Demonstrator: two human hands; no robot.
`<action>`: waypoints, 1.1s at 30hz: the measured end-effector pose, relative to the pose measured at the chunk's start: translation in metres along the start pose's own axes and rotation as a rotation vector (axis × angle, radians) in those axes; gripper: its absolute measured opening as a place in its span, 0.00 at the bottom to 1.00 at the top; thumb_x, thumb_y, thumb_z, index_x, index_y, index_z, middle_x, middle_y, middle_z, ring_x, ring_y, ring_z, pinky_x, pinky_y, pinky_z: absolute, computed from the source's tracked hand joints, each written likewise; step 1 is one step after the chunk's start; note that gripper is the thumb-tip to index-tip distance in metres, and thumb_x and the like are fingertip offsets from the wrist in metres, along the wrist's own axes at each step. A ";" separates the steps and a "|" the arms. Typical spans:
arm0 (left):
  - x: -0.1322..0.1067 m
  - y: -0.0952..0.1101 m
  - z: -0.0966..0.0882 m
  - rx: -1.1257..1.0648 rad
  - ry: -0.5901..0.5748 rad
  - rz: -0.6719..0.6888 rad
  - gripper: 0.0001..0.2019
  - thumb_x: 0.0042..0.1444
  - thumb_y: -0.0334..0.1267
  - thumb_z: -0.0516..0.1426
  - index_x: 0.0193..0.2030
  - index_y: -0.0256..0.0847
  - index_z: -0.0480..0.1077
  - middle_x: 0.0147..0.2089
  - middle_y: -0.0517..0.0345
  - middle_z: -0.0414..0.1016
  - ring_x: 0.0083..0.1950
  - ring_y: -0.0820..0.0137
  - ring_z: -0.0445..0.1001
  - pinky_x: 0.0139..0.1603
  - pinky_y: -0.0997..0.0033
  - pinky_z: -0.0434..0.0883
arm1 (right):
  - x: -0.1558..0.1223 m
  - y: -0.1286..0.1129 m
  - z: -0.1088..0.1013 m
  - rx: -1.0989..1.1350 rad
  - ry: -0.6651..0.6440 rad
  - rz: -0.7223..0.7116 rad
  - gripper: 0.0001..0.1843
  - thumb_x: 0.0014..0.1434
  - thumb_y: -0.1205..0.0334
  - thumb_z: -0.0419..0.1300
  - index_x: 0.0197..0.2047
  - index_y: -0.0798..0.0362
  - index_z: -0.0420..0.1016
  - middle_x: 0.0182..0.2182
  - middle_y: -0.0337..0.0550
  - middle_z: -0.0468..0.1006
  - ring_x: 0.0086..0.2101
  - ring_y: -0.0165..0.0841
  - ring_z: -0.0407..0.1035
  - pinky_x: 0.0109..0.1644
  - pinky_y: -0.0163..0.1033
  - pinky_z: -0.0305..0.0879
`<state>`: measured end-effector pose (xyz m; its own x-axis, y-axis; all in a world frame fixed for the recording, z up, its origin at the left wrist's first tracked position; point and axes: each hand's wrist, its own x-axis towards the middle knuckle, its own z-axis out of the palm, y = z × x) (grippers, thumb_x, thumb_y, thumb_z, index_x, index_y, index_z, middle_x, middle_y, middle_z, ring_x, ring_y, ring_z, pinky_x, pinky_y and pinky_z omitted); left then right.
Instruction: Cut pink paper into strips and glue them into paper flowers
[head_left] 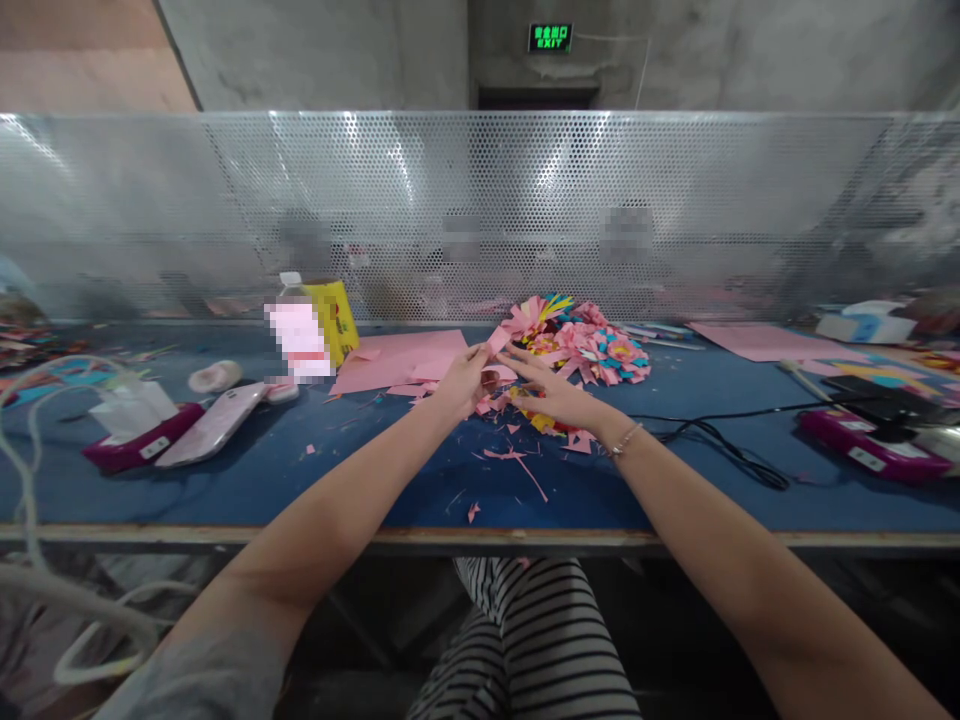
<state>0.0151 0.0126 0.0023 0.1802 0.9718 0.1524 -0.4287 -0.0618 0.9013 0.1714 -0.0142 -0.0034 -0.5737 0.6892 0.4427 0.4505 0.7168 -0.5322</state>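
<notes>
My left hand (465, 380) is closed on a small piece of pink paper (497, 341), which sticks up from between its fingertips. Close on its right, my right hand (553, 392) has its fingers spread and reaching toward the same paper. Its fingertips are near or against the paper; I cannot tell if they touch. Just behind the right hand lies a pile of paper flowers (592, 345) in pink, yellow and blue. Pink sheets (412, 355) spread out behind my left hand. Paper scraps (514, 456) are scattered below both hands.
A yellow container (341, 320) and a blurred-out bottle stand at the back left. Nearer are a phone (214, 425) and a purple power strip (142, 440). Black cable (720, 440) runs right to another purple strip (870, 445). A perforated metal screen (480, 180) closes the table's back.
</notes>
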 end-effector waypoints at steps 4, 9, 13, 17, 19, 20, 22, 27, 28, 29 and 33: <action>0.007 -0.007 -0.004 0.003 -0.032 0.017 0.06 0.53 0.38 0.52 0.29 0.37 0.62 0.24 0.63 0.64 0.18 0.82 0.60 0.20 0.80 0.62 | 0.002 -0.002 0.003 -0.017 0.003 -0.005 0.34 0.52 0.50 0.54 0.61 0.39 0.47 0.62 0.39 0.42 0.61 0.38 0.36 0.60 0.50 0.45; 0.006 -0.011 -0.004 0.006 -0.064 0.002 0.07 0.53 0.38 0.51 0.29 0.37 0.62 0.24 0.63 0.64 0.18 0.82 0.61 0.21 0.79 0.63 | 0.002 0.002 0.007 -0.057 0.010 -0.056 0.36 0.52 0.50 0.54 0.62 0.43 0.45 0.62 0.41 0.45 0.60 0.37 0.39 0.62 0.50 0.38; -0.001 -0.008 0.001 0.033 -0.060 -0.044 0.07 0.55 0.38 0.48 0.31 0.38 0.62 0.27 0.61 0.68 0.19 0.81 0.62 0.22 0.78 0.64 | 0.003 0.005 0.009 -0.051 0.023 -0.050 0.37 0.52 0.52 0.55 0.62 0.47 0.45 0.61 0.44 0.48 0.60 0.36 0.40 0.63 0.48 0.37; -0.001 -0.006 0.001 0.165 -0.112 -0.046 0.11 0.54 0.43 0.47 0.33 0.38 0.63 0.32 0.55 0.71 0.21 0.78 0.65 0.23 0.75 0.65 | 0.007 0.006 0.010 0.053 0.123 -0.008 0.32 0.50 0.59 0.55 0.59 0.52 0.53 0.58 0.49 0.53 0.57 0.37 0.49 0.59 0.46 0.49; 0.004 -0.003 -0.004 0.299 -0.098 0.008 0.13 0.54 0.45 0.47 0.35 0.38 0.65 0.34 0.53 0.72 0.22 0.76 0.65 0.24 0.75 0.65 | 0.010 0.008 0.008 0.144 0.239 0.055 0.28 0.49 0.60 0.55 0.55 0.52 0.59 0.54 0.50 0.60 0.53 0.37 0.57 0.54 0.46 0.58; 0.007 -0.001 -0.008 0.368 -0.061 0.057 0.12 0.53 0.44 0.47 0.35 0.38 0.66 0.34 0.53 0.72 0.24 0.76 0.66 0.26 0.75 0.65 | 0.011 0.009 0.006 0.189 0.302 0.103 0.25 0.49 0.60 0.55 0.52 0.53 0.62 0.51 0.50 0.64 0.49 0.37 0.62 0.51 0.45 0.61; 0.015 0.004 -0.019 0.502 0.068 0.202 0.08 0.51 0.39 0.50 0.34 0.39 0.67 0.32 0.54 0.72 0.31 0.74 0.67 0.32 0.77 0.64 | 0.012 0.011 0.000 0.261 0.411 0.207 0.22 0.48 0.59 0.56 0.47 0.56 0.65 0.42 0.50 0.71 0.42 0.36 0.67 0.46 0.45 0.64; 0.028 0.016 -0.054 0.930 0.169 0.363 0.02 0.40 0.32 0.56 0.23 0.40 0.66 0.31 0.55 0.70 0.42 0.70 0.67 0.41 0.79 0.60 | 0.012 0.017 -0.015 0.357 0.587 0.336 0.18 0.43 0.57 0.59 0.38 0.57 0.66 0.30 0.45 0.73 0.33 0.34 0.71 0.40 0.43 0.67; 0.029 0.017 -0.059 1.026 0.163 0.314 0.03 0.38 0.32 0.57 0.20 0.39 0.65 0.28 0.54 0.69 0.41 0.68 0.67 0.40 0.78 0.60 | 0.011 0.018 -0.017 0.380 0.608 0.343 0.17 0.42 0.57 0.60 0.37 0.56 0.66 0.29 0.43 0.73 0.32 0.33 0.71 0.39 0.42 0.68; 0.028 0.019 -0.062 1.139 0.146 0.234 0.06 0.37 0.34 0.58 0.17 0.39 0.63 0.25 0.54 0.69 0.40 0.66 0.68 0.38 0.77 0.61 | 0.011 0.019 -0.019 0.400 0.623 0.344 0.17 0.42 0.57 0.60 0.36 0.56 0.66 0.28 0.42 0.72 0.31 0.32 0.71 0.38 0.41 0.68; 0.027 0.023 -0.067 1.605 -0.105 -0.083 0.16 0.39 0.50 0.55 0.15 0.38 0.63 0.19 0.53 0.65 0.30 0.65 0.67 0.31 0.73 0.59 | 0.011 0.021 -0.021 0.425 0.656 0.317 0.16 0.41 0.57 0.61 0.33 0.56 0.67 0.25 0.38 0.72 0.28 0.29 0.70 0.35 0.39 0.69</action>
<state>-0.0491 0.0531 -0.0001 0.2405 0.9694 0.0488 0.8969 -0.2411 0.3708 0.1887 0.0108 0.0055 0.1095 0.8667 0.4866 0.1524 0.4691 -0.8699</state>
